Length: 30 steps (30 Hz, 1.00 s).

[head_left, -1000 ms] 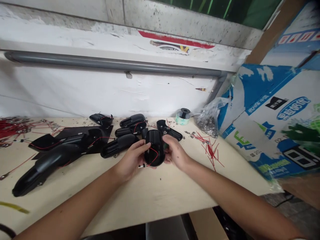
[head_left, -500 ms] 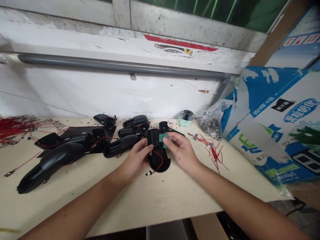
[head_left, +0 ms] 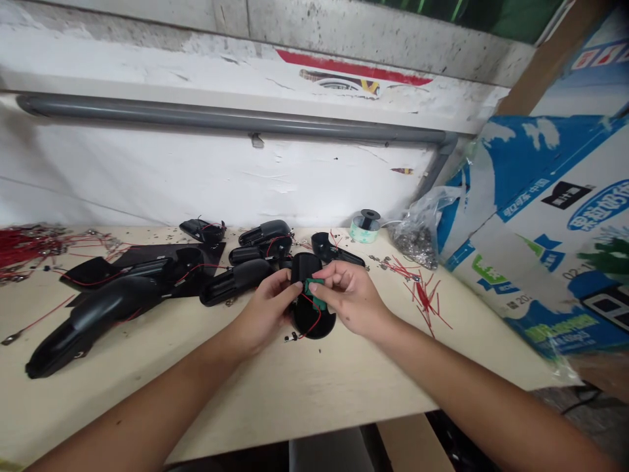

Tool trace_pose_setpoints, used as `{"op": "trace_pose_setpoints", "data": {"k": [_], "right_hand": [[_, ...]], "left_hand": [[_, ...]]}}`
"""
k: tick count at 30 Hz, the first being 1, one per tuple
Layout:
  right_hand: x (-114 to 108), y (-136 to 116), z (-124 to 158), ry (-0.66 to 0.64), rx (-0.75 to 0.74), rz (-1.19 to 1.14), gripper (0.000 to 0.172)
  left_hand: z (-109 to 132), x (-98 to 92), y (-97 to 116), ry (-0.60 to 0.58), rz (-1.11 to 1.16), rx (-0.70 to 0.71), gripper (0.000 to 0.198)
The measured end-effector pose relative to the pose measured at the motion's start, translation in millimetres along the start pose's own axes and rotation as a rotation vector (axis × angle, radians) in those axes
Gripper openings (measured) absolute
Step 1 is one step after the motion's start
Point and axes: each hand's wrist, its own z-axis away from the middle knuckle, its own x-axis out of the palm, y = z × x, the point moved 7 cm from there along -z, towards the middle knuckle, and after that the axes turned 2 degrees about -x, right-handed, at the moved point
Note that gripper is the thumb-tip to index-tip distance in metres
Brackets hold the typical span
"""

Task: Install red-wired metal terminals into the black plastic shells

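A black plastic housing [head_left: 305, 265] with a wide rounded lower end is tilted up over the table in front of me. My left hand [head_left: 270, 298] grips its left side, thumb on the upper face. Between the thumb and fingers of my right hand [head_left: 354, 298] is a small green piece [head_left: 319, 303], flat like a circuit board; its kind is not clear. It lies against the middle of the housing, near my left thumb. A red wire [head_left: 317, 322] loops across the housing's hollow, and a small connector [head_left: 291, 337] hangs out at the lower left.
Several similar black housings [head_left: 238, 280] lie to the left and behind. Red wires are heaped at the far left [head_left: 29, 252] and scattered at right [head_left: 426, 295]. A tape roll [head_left: 364, 228], a clear bag of metal bits [head_left: 417, 239] and a blue-white carton [head_left: 535, 216] stand right.
My right hand has brought the green piece left and down, from the housing's right edge onto its middle. My left hand keeps its hold. The camera view has shifted slightly.
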Motion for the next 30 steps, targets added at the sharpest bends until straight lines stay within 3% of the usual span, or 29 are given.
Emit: {"op": "trace_pose_setpoints", "data": {"k": [8,13,20,25,30], "right_hand": [[-2,5,-3,-0.029,-0.012,-0.017,0.027],[-14,14,-11,0.070,-0.048,-0.179,0.019],[-21,9,-12,0.121,0.050,-0.236,0.031],[-22,1,-10,0.118,0.018,-0.169,0.029],[-11,11,-7,0.024,0.132,-0.098,0.039]], "left_hand": [[-1,-2.0,-2,0.021,0.094,-0.021,0.027],[0,-4.4,1,0.082,0.168,-0.061,0.025],[2,-5.9,1,0.096,0.179,-0.118,0.035],[4,-0.1,0,-0.002,0.169,-0.138,0.033],[0,0.3,-1,-0.054,0.167,-0.099,0.029]]}}
